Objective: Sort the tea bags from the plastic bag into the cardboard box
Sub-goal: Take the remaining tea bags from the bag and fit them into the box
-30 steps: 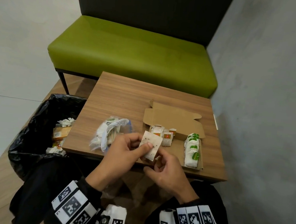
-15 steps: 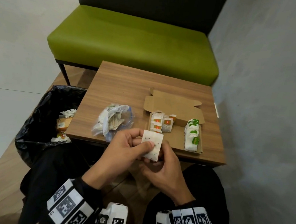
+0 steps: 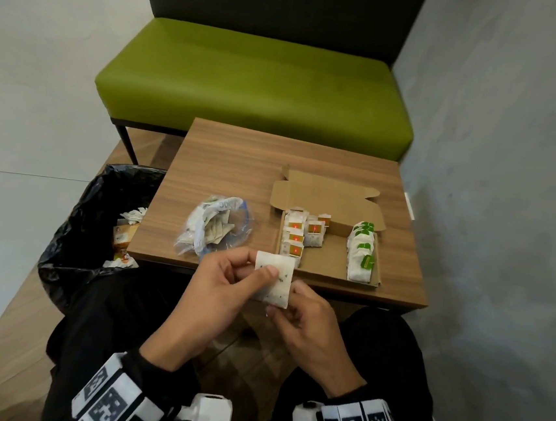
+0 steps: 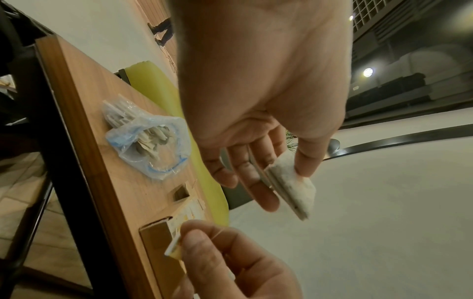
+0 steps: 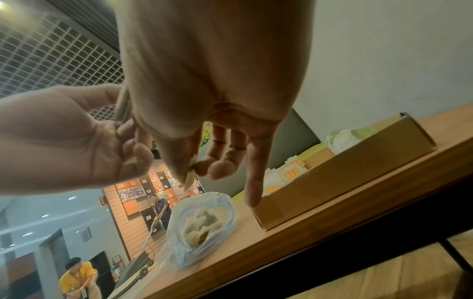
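Observation:
My left hand (image 3: 228,283) pinches a white tea bag (image 3: 273,279) between thumb and fingers, just in front of the table's near edge; the left wrist view shows that tea bag (image 4: 294,186) edge-on. My right hand (image 3: 303,318) pinches the small paper tag (image 4: 174,249) on the bag's string, below the bag. The open cardboard box (image 3: 329,266) lies on the table, with orange-tagged tea bags (image 3: 296,236) at its left and green-tagged tea bags (image 3: 361,252) at its right. A clear plastic bag (image 3: 213,228) with more tea bags lies left of the box.
The small wooden table (image 3: 240,159) stands against a grey wall (image 3: 508,198) on the right. A green bench (image 3: 258,83) is behind it. A black-lined waste bin (image 3: 88,226) with wrappers sits left of the table.
Both hands with the tea bag have stayed near the table's front edge; the right hand has shifted slightly under the bag. The head view has tilted, moving the scene down.

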The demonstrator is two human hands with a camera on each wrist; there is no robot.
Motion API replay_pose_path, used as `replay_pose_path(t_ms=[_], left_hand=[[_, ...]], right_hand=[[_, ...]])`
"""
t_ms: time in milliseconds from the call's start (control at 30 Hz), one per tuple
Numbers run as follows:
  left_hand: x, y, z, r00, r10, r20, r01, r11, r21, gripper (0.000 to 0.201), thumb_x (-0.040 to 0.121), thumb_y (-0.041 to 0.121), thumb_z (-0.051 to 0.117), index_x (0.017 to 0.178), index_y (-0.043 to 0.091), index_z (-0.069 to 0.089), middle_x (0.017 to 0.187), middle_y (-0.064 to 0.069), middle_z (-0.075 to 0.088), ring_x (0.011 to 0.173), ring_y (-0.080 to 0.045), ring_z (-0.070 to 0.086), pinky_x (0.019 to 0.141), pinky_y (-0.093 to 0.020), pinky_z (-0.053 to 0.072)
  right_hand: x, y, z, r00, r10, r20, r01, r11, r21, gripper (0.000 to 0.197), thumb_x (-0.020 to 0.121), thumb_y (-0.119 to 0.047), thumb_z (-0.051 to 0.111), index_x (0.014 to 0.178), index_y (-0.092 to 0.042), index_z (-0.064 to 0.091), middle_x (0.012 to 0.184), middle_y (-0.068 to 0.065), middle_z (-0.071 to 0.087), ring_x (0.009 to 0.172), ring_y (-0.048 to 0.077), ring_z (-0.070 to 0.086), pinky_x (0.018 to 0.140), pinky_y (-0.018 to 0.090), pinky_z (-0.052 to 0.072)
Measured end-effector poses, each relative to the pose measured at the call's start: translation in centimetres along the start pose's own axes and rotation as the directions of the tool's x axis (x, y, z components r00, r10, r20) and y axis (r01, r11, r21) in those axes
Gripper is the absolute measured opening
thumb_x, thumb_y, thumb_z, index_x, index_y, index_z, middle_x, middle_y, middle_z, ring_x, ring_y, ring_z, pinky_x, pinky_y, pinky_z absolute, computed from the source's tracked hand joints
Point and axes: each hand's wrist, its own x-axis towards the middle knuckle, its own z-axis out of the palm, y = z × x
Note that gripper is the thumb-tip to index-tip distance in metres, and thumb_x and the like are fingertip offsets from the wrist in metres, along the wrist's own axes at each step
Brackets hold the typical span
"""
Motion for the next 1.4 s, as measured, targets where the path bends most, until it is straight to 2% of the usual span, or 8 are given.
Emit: replay_pose_path(t_ms=[167, 333, 500, 633, 900, 1067, 1233, 1400], left_hand=[[0.8, -0.4, -0.4, 0.988, 0.096, -0.118, -0.082, 0.990, 0.117, 0.015, 0.086, 0.019, 0.068, 0.098, 0.015, 0.076, 0.093, -0.002, 0.077, 0.092, -0.016, 0.073, 0.079, -0.025, 0.058], [1.5, -1.3, -0.9, 0.964, 0.180, -0.195, -0.134, 0.964, 0.229, 0.012, 0.089, 0.017, 0.069, 0.098, 0.017, 0.077, 0.089, 0.002, 0.077, 0.088, -0.012, 0.073, 0.075, -0.023, 0.057], [1.8, -2.3, -0.9, 0.960, 0.196, -0.200, -0.132, 0.947, 0.292, 0.010, 0.085, 0.017, 0.074, 0.093, 0.017, 0.079, 0.088, -0.005, 0.075, 0.085, -0.022, 0.072, 0.081, -0.046, 0.059], [1.7, -3.1, -1.1, 0.968, 0.168, -0.185, -0.112, 0.954, 0.278, 0.011, 0.084, 0.014, 0.075, 0.094, 0.017, 0.080, 0.090, -0.005, 0.076, 0.086, -0.030, 0.072, 0.082, -0.058, 0.056], [1.2, -3.3, -0.3, 0.991, 0.081, -0.109, -0.055, 0.971, 0.231, 0.017, 0.093, 0.018, 0.062, 0.091, 0.017, 0.079, 0.078, 0.002, 0.075, 0.076, -0.007, 0.069, 0.070, -0.020, 0.052], [1.2, -3.5, -0.4, 0.994, 0.047, -0.098, -0.029, 0.983, 0.179, 0.017, 0.093, 0.020, 0.061, 0.090, 0.017, 0.078, 0.073, 0.004, 0.072, 0.070, -0.005, 0.063, 0.068, -0.019, 0.050], [1.4, -3.6, -0.6, 0.999, 0.004, -0.048, 0.006, 0.979, 0.203, 0.016, 0.089, 0.015, 0.067, 0.103, 0.017, 0.076, 0.098, 0.001, 0.077, 0.095, -0.016, 0.071, 0.087, -0.034, 0.057], [2.2, -3.4, -0.7, 1.000, 0.018, -0.002, -0.017, 0.964, 0.265, 0.018, 0.091, 0.011, 0.067, 0.106, 0.016, 0.075, 0.097, 0.004, 0.077, 0.093, -0.013, 0.071, 0.084, -0.030, 0.058]], right_hand=[[-0.8, -1.3, -1.2, 0.998, 0.055, 0.035, -0.058, 0.992, 0.113, 0.024, 0.087, -0.022, 0.074, 0.108, -0.034, 0.068, 0.083, -0.013, 0.065, 0.077, 0.005, 0.063, 0.069, 0.022, 0.053], [-1.3, -2.5, -1.8, 0.999, 0.046, -0.026, -0.038, 0.968, 0.248, 0.021, 0.079, -0.016, 0.082, 0.083, -0.026, 0.064, 0.078, -0.009, 0.069, 0.066, 0.012, 0.065, 0.060, 0.024, 0.054], [-1.4, -3.3, -2.2, 0.993, 0.004, 0.114, -0.055, 0.894, 0.445, 0.033, 0.079, -0.002, 0.079, 0.104, -0.024, 0.074, 0.102, -0.011, 0.072, 0.097, 0.014, 0.071, 0.084, 0.031, 0.060], [-1.0, -3.1, -2.3, 0.999, 0.026, -0.023, -0.010, 0.851, 0.525, 0.023, 0.083, 0.001, 0.076, 0.099, -0.016, 0.077, 0.099, -0.003, 0.074, 0.094, 0.019, 0.072, 0.082, 0.030, 0.059], [0.0, -2.7, -1.3, 0.949, 0.224, -0.221, -0.050, 0.801, 0.596, 0.009, 0.083, -0.010, 0.077, 0.092, -0.012, 0.076, 0.082, 0.006, 0.076, 0.075, 0.021, 0.073, 0.068, 0.031, 0.060], [0.3, -2.5, -0.9, 0.907, 0.340, -0.247, -0.119, 0.772, 0.625, 0.007, 0.084, -0.012, 0.076, 0.087, -0.008, 0.073, 0.074, 0.009, 0.075, 0.060, 0.023, 0.070, 0.059, 0.032, 0.059], [0.6, -2.1, -0.7, 0.901, 0.370, -0.227, -0.156, 0.763, 0.628, 0.007, 0.082, -0.015, 0.079, 0.087, -0.011, 0.074, 0.081, 0.008, 0.075, 0.076, 0.024, 0.073, 0.059, 0.034, 0.059], [1.1, -1.8, -1.6, 0.912, 0.400, -0.096, -0.238, 0.702, 0.671, 0.014, 0.085, -0.010, 0.075, 0.099, -0.013, 0.072, 0.090, 0.010, 0.075, 0.084, 0.028, 0.073, 0.059, 0.034, 0.060]])
